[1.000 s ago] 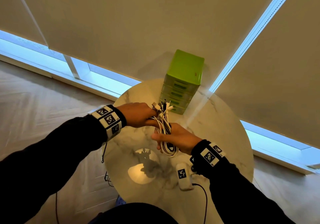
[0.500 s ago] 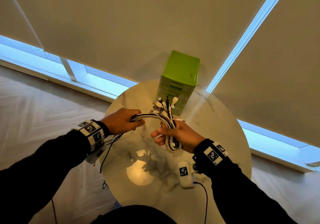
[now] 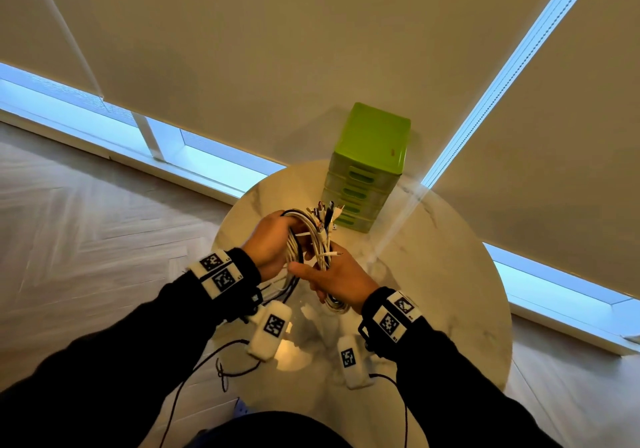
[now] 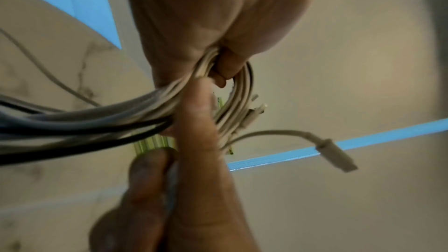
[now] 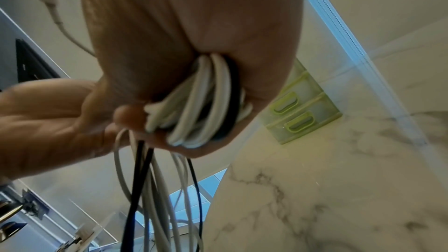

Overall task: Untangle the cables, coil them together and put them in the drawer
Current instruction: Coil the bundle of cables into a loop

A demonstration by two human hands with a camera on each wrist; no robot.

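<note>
Nearest me, the right hand (image 3: 341, 283) is wrapped around the lower part of the cable bundle (image 3: 317, 245), fingers curled tight so the loops bunch in the fist. Just beyond it the left hand (image 3: 273, 243) grips the upper bend of the same bundle, thumb and fingers closed round the strands, while loose tails hang down between the wrists. The bundle is held in the air above the round marble surface (image 3: 433, 292), touching nothing else.

These cables look light, limp and smooth, and I judge they will spring apart if released; the crossing of the loops seems the best place to hold. There are several white cables and at least one black; I cannot count them exactly. Farthest stands one green drawer unit (image 3: 369, 167), four drawers, all shut.
</note>
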